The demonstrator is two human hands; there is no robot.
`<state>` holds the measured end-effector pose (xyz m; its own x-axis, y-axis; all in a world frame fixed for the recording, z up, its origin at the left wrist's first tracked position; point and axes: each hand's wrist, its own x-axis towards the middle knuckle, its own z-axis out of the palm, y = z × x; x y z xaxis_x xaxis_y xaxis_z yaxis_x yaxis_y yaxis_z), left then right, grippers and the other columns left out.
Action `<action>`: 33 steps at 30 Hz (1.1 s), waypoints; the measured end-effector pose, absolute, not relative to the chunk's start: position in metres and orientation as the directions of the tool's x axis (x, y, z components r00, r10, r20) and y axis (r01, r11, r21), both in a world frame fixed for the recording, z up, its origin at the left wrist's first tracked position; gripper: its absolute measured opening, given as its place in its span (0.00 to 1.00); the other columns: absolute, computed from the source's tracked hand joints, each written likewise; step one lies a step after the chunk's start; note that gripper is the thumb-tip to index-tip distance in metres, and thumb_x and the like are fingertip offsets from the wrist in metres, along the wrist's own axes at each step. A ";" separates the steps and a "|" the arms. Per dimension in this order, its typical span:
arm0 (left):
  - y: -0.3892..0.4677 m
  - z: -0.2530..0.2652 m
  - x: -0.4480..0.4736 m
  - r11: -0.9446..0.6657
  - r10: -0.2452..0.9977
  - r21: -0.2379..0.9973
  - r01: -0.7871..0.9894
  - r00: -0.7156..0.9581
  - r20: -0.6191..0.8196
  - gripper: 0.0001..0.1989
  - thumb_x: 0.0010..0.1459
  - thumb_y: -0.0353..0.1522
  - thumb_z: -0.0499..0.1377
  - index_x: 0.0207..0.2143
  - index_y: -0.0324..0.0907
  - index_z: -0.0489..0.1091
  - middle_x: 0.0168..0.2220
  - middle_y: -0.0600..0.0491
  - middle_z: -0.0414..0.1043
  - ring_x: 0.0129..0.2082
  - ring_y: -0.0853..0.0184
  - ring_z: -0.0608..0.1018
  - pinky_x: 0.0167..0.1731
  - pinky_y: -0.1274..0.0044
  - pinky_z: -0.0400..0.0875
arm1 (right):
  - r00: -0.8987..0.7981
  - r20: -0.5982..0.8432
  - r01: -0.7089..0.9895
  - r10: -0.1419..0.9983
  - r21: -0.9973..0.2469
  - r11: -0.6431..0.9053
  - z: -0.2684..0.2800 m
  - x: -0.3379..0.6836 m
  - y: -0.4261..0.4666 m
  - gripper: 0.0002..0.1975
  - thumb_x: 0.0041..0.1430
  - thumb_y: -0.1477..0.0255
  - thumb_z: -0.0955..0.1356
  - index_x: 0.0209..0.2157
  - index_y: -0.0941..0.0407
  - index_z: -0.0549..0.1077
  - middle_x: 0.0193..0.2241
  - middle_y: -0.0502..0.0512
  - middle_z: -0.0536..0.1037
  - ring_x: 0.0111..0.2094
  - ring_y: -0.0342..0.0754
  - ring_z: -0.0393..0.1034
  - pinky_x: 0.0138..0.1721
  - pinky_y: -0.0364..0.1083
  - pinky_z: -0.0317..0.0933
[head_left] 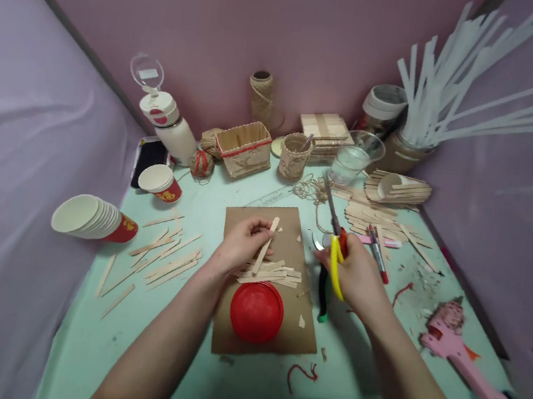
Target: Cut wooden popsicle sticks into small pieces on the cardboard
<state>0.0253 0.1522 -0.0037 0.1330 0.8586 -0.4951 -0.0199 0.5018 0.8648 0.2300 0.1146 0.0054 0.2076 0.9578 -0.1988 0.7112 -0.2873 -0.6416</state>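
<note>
We join our left hand (pixel 250 244) with its fingers pinching a wooden stick (pixel 265 248), tilted so its far end leans right, above the cardboard sheet (pixel 297 342) in the middle of the table (pixel 79 359). Across to the right, we see our right hand (pixel 358 275) with fingers curled round the yellow and orange handles of the scissors (pixel 336 264). The blades point to the far side, clear of the stick; whether they are parted, we cannot tell. Just below that hand, we spot a black-and-green tool handle (pixel 322 293) at the cardboard's right edge.

Right under the pinched stick we have a small pile of sticks (pixel 279 276), and on its near side a round red lid (pixel 257 311). Over to our left, loose sticks (pixel 171 270) lie scattered, with a tilted stack of paper cups (pixel 91 218) beside them. Along the far side, we pick out a rectangular basket (pixel 244 149), a spool of twine (pixel 261 97) and a clear cup (pixel 350 163). Out on our right there's a pink glue gun (pixel 465 366), and on the near side a red thread (pixel 304 371) curls below the cardboard.
</note>
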 end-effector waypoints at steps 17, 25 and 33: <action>0.152 -0.013 0.020 0.518 0.854 0.845 -0.134 0.031 -0.519 0.07 0.47 0.29 0.65 0.28 0.38 0.70 0.24 0.57 0.67 0.23 0.75 0.72 0.27 0.78 0.77 | 0.095 -0.157 0.971 0.983 -0.204 -0.127 -0.018 0.184 0.145 0.11 0.61 0.70 0.62 0.45 0.58 0.65 0.33 0.63 0.78 0.35 0.57 0.75 0.28 0.46 0.52; 0.146 -0.009 0.019 0.537 0.841 0.830 -0.149 0.017 -0.541 0.06 0.47 0.26 0.63 0.29 0.39 0.69 0.23 0.57 0.68 0.22 0.74 0.72 0.25 0.79 0.75 | 0.097 -0.148 0.950 0.984 -0.280 -0.136 -0.009 0.183 0.141 0.10 0.60 0.67 0.63 0.41 0.56 0.64 0.30 0.57 0.77 0.32 0.53 0.72 0.28 0.45 0.53; 0.126 0.002 0.024 0.466 0.879 0.817 -0.340 0.073 -0.471 0.15 0.44 0.33 0.67 0.34 0.40 0.69 0.28 0.55 0.72 0.26 0.72 0.76 0.30 0.77 0.76 | -0.198 -0.388 0.633 0.900 -0.752 -0.185 0.026 0.203 0.090 0.19 0.56 0.51 0.64 0.33 0.53 0.59 0.26 0.47 0.70 0.26 0.45 0.65 0.26 0.43 0.56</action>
<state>0.0245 0.1261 0.0018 0.0726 0.8790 -0.4713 -0.3404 0.4661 0.8167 0.2029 0.0896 0.0258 -0.1975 0.9003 -0.3879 0.6329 -0.1851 -0.7518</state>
